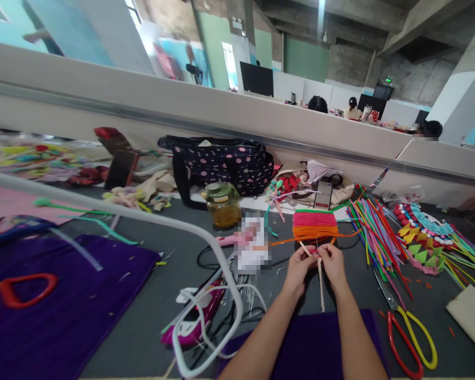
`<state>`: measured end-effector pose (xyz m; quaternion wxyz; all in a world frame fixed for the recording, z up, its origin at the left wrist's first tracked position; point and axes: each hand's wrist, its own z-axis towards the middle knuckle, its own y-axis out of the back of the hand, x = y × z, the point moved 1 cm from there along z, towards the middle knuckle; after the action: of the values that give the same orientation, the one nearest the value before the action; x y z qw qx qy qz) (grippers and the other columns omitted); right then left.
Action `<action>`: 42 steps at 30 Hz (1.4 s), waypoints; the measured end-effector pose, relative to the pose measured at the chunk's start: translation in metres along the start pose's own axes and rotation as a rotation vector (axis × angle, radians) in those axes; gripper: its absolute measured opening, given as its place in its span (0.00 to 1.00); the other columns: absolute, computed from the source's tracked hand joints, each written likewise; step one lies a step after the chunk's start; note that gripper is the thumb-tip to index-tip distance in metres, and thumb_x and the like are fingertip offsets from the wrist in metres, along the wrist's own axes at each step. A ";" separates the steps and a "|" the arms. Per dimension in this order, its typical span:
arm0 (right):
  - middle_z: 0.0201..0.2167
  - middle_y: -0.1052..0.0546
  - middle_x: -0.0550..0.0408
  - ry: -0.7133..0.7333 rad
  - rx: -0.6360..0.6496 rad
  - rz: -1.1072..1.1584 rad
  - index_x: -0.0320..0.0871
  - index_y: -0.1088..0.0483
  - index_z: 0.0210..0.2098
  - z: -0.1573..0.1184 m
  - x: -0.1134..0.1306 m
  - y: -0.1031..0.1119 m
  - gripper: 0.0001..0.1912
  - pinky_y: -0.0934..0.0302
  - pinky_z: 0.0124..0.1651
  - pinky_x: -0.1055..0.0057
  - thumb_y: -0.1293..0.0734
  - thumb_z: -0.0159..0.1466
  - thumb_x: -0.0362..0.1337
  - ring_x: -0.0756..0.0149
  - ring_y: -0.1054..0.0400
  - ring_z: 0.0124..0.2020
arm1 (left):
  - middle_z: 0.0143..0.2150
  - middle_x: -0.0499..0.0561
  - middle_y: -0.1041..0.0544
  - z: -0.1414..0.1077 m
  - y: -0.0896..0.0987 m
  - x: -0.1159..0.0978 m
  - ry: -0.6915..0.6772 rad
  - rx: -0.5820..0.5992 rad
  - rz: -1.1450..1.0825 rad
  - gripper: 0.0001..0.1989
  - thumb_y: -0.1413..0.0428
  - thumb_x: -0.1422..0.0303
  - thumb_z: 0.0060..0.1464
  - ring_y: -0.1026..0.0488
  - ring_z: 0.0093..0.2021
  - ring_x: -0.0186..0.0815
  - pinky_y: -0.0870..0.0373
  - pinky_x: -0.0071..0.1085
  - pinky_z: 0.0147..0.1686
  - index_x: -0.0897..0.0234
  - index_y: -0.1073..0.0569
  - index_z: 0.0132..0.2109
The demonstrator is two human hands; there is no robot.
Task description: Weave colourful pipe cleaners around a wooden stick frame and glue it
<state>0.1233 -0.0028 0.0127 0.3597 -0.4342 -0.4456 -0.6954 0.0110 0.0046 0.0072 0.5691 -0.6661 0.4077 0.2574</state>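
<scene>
My left hand (298,268) and my right hand (332,258) meet at the front of the dark worktop, fingers pinched closed. Between them is a cream chenille stem (321,287). One stretch hangs down below my fingertips, and another slants up past my left fingers; whether they are one piece I cannot tell. Something small and red shows at the fingertips, too small to name. Just beyond my hands lies a pink and orange bundle (314,224) of strips, with a long orange stem (287,241) crossing near it. Purple cloth (314,338) lies under my forearms.
Right of my hands lie loose coloured stems (380,232), scissors with red and yellow handles (406,322) and a beaded, petalled piece (429,227). Leftward are a magenta glue gun (198,322), a white tube frame (206,232) and a glass teapot (224,206). A patterned bag (225,163) stands behind.
</scene>
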 end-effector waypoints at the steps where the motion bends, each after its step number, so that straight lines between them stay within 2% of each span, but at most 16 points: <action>1: 0.23 0.25 0.55 -0.007 0.006 0.005 0.41 0.28 0.26 0.000 -0.001 0.000 0.10 0.40 0.32 0.72 0.38 0.56 0.40 0.64 0.33 0.28 | 0.26 0.48 0.24 0.000 0.000 0.001 -0.004 -0.010 0.001 0.20 0.33 0.72 0.29 0.27 0.25 0.32 0.30 0.29 0.29 0.68 0.26 0.35; 8: 0.23 0.25 0.56 -0.046 0.021 0.059 0.40 0.28 0.26 0.001 -0.005 -0.003 0.10 0.40 0.31 0.72 0.37 0.54 0.40 0.65 0.33 0.25 | 0.26 0.48 0.25 0.000 0.000 0.002 -0.081 -0.043 0.064 0.22 0.33 0.73 0.28 0.29 0.25 0.31 0.31 0.28 0.29 0.67 0.29 0.36; 14: 0.21 0.26 0.56 -0.083 -0.039 0.077 0.41 0.29 0.24 0.003 -0.008 -0.005 0.12 0.40 0.28 0.73 0.37 0.55 0.43 0.66 0.34 0.24 | 0.26 0.42 0.26 0.001 -0.005 0.002 -0.218 -0.050 0.109 0.37 0.34 0.72 0.30 0.29 0.25 0.31 0.33 0.27 0.30 0.63 0.40 0.51; 17: 0.22 0.26 0.55 -0.093 -0.076 0.063 0.41 0.30 0.24 0.004 -0.012 -0.004 0.13 0.39 0.29 0.72 0.38 0.55 0.44 0.65 0.33 0.25 | 0.28 0.41 0.29 0.000 -0.005 0.001 -0.337 -0.111 0.193 0.40 0.35 0.73 0.33 0.29 0.24 0.30 0.33 0.26 0.29 0.61 0.44 0.54; 20: 0.23 0.25 0.53 -0.092 -0.102 0.037 0.41 0.30 0.26 0.005 -0.015 -0.005 0.13 0.39 0.31 0.71 0.39 0.55 0.44 0.63 0.32 0.27 | 0.32 0.44 0.31 -0.003 -0.005 -0.003 -0.441 -0.106 0.333 0.30 0.38 0.72 0.38 0.30 0.26 0.29 0.34 0.26 0.28 0.60 0.38 0.50; 22: 0.24 0.25 0.53 -0.080 -0.105 0.015 0.41 0.30 0.26 0.005 -0.017 -0.007 0.13 0.38 0.32 0.71 0.40 0.56 0.44 0.63 0.32 0.28 | 0.33 0.46 0.31 -0.005 -0.004 -0.005 -0.516 -0.070 0.506 0.19 0.40 0.72 0.43 0.31 0.29 0.31 0.34 0.27 0.31 0.61 0.32 0.44; 24: 0.25 0.25 0.53 -0.064 -0.101 -0.016 0.42 0.30 0.27 0.004 -0.018 -0.008 0.12 0.38 0.34 0.70 0.40 0.57 0.43 0.63 0.31 0.29 | 0.34 0.48 0.31 -0.007 -0.004 -0.007 -0.578 -0.057 0.692 0.12 0.44 0.73 0.47 0.31 0.32 0.33 0.34 0.29 0.35 0.61 0.28 0.42; 27: 0.27 0.25 0.53 -0.041 -0.099 -0.078 0.43 0.31 0.27 0.003 -0.019 -0.008 0.10 0.39 0.37 0.69 0.40 0.57 0.41 0.62 0.32 0.31 | 0.35 0.50 0.32 -0.008 -0.003 -0.010 -0.582 -0.058 0.895 0.12 0.47 0.73 0.51 0.31 0.34 0.36 0.35 0.32 0.37 0.61 0.26 0.43; 31: 0.29 0.26 0.51 -0.017 -0.101 -0.156 0.44 0.32 0.26 0.002 -0.019 -0.008 0.08 0.40 0.40 0.68 0.40 0.58 0.38 0.61 0.32 0.34 | 0.35 0.51 0.34 -0.006 -0.001 -0.013 -0.527 -0.079 1.101 0.08 0.46 0.72 0.51 0.31 0.34 0.37 0.36 0.32 0.36 0.61 0.25 0.38; 37: 0.29 0.28 0.51 -0.003 -0.082 -0.231 0.44 0.32 0.26 -0.002 -0.018 -0.011 0.08 0.42 0.40 0.69 0.41 0.58 0.35 0.61 0.34 0.34 | 0.38 0.51 0.37 -0.004 0.001 -0.017 -0.433 -0.096 1.185 0.03 0.46 0.72 0.51 0.31 0.36 0.36 0.35 0.30 0.36 0.62 0.27 0.34; 42: 0.29 0.28 0.50 -0.019 -0.070 -0.243 0.43 0.32 0.26 -0.002 -0.019 -0.012 0.08 0.41 0.40 0.68 0.41 0.57 0.34 0.61 0.34 0.34 | 0.40 0.51 0.38 -0.004 -0.001 -0.015 -0.477 -0.103 1.251 0.04 0.47 0.73 0.53 0.31 0.39 0.36 0.35 0.30 0.39 0.62 0.28 0.33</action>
<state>0.1193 0.0021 -0.0093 0.2531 -0.3960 -0.4740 -0.7446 0.0034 0.0045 0.0210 0.3546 -0.2554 0.5674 0.6980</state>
